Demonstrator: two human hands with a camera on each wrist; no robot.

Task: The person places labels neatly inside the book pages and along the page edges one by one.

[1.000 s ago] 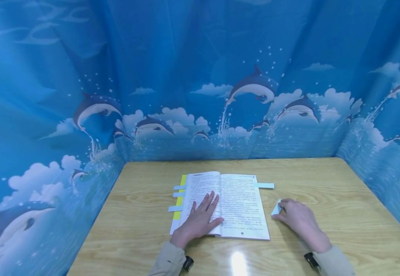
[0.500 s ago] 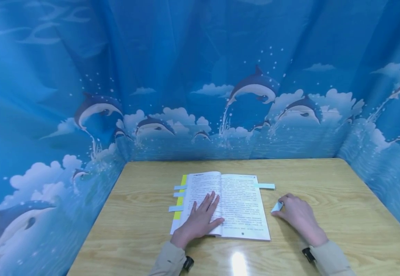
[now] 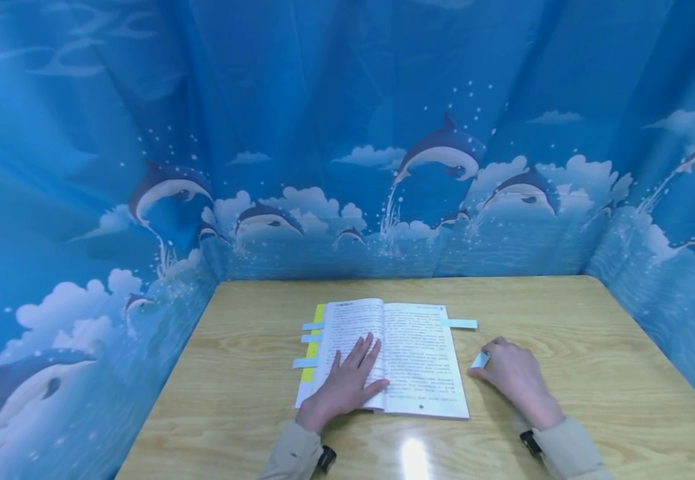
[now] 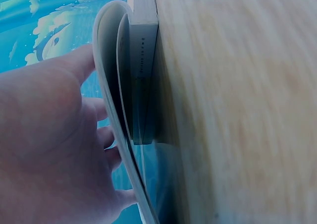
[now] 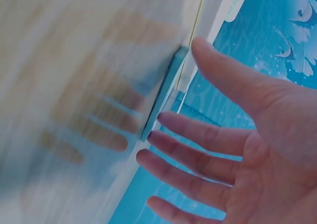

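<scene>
An open book [image 3: 422, 360] lies on the wooden table with printed pages up. My left hand [image 3: 344, 387] rests flat on its left page, fingers spread, the tips close to the centre fold. In the left wrist view, the palm is beside the curved pages [image 4: 106, 60]. To the right of the book, a small light-blue sticky note pad [image 3: 480, 360] lies on the table, partly hidden by my right hand [image 3: 515, 373]. The right wrist view has the thumb near one end of the pad [image 5: 166, 95] and loosely extended fingers along its side, without a pinch.
Pale blue paper strips stick out from the book: one [image 3: 463, 323] on the right edge, several on the left, such as the lowest strip [image 3: 305, 363]. A yellow edge [image 3: 312, 350] shows under the left pages. A dolphin-print curtain [image 3: 347, 133] surrounds the table [image 3: 233, 400].
The right thumb and fingers have spread apart around the sticky note pad, and the right hand has shifted slightly left. The left hand and book have stayed in place.
</scene>
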